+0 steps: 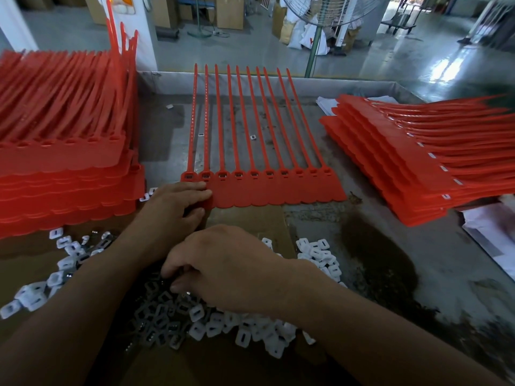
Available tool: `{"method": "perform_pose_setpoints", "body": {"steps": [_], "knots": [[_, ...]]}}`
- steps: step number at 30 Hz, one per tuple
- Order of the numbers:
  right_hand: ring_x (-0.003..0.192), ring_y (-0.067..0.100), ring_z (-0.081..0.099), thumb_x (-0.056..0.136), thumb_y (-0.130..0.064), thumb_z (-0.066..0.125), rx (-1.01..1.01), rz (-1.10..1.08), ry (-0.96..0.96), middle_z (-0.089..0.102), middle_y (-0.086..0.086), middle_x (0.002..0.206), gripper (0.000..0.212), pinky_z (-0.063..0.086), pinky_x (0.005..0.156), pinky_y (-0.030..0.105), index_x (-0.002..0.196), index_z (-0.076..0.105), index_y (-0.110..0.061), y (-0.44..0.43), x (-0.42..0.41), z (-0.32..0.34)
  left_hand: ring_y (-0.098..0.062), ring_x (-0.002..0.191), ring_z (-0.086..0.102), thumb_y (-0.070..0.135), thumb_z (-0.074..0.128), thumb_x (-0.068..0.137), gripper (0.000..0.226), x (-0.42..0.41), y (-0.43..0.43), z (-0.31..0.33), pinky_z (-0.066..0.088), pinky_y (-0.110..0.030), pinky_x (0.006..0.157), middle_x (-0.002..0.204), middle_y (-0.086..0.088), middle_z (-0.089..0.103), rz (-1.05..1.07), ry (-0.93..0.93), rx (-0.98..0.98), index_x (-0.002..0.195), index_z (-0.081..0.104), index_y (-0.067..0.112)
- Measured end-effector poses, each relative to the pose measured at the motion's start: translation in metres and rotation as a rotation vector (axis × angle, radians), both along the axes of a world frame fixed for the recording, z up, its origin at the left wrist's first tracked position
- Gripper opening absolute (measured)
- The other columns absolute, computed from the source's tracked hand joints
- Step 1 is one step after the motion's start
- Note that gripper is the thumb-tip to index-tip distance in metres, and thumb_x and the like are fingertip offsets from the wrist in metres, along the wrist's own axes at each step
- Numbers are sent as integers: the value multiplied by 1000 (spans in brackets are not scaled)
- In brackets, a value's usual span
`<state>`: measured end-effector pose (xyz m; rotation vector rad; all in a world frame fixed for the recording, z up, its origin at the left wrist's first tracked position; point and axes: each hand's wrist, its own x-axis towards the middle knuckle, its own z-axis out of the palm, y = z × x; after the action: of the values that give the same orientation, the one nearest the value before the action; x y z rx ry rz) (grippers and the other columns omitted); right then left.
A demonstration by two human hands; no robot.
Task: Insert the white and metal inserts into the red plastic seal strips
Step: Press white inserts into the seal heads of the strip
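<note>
Picking is in hand: the right hand is curled into the pile of white and metal inserts; whether one is held cannot be told. The red seal strips, just ahead, are pinched at the edge by the left hand. Next, one insert must be pressed into a slot.

Left hand pinches red strips; right hand touches inserts.
</note>
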<state>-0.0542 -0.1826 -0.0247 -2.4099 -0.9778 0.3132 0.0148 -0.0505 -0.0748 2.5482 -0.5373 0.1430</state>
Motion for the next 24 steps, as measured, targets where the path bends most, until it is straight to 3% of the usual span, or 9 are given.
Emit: {"method": "perform_pose_setpoints", "body": {"steps": [2,4,11,15,17,19,21,24], "knots": [[65,-1,35,84,-15,63,14,-13,-1,68,4,88,14,28,57,7,94,69,-7,0,0,0,-19,128,35,7,57,85,39,0,0,1,20,-33,109,136,-2,46,-10,11,4,124,53,12],[59,-2,32,83,-15,64,16,-14,-13,68,4,87,13,31,59,2,92,70,-7,-1,-1,0,-19,128,35,7,56,85,39,0,0,2,21,-34,110,136,-3,46,-13,13,-5,124,54,12],[50,-9,35,82,-16,67,37,-13,-4,67,2,84,13,27,65,-7,91,70,-8,-2,-1,1,-18,127,36,6,57,84,38,-2,0,2,18,-27,106,134,-2,48,-5,0,-32,122,56,12],[60,-15,42,81,-16,68,64,-23,8,67,0,82,12,26,64,-8,90,71,-8,-3,0,2,-19,127,37,6,57,84,37,-2,1,3,19,-30,108,134,-2,48,-7,9,-40,121,56,12],[74,-12,45,81,-13,67,110,-39,26,69,3,83,13,29,64,-6,91,71,-5,-4,0,3,-20,126,38,4,58,84,36,-4,0,4,20,-32,108,132,-4,50,-4,-1,-57,119,58,10],[85,3,54,82,-11,67,163,-63,52,71,5,89,15,34,70,4,94,71,-4,-5,0,4,-20,126,38,4,58,84,35,-5,0,5,22,-34,109,132,-5,50,-8,-2,-62,119,58,10],[83,8,58,81,-11,67,191,-93,54,71,5,89,13,38,71,10,92,71,-5,-8,1,6,-21,126,38,4,59,83,37,-6,1,7,22,-36,109,133,-5,49,-33,9,-46,120,57,10],[68,3,56,79,-10,69,241,-163,61,70,1,80,8,44,68,12,86,70,-6,-14,5,10,-26,124,43,0,64,77,41,-7,2,8,27,-43,108,130,-10,51,-68,15,-27,117,58,5]]}}
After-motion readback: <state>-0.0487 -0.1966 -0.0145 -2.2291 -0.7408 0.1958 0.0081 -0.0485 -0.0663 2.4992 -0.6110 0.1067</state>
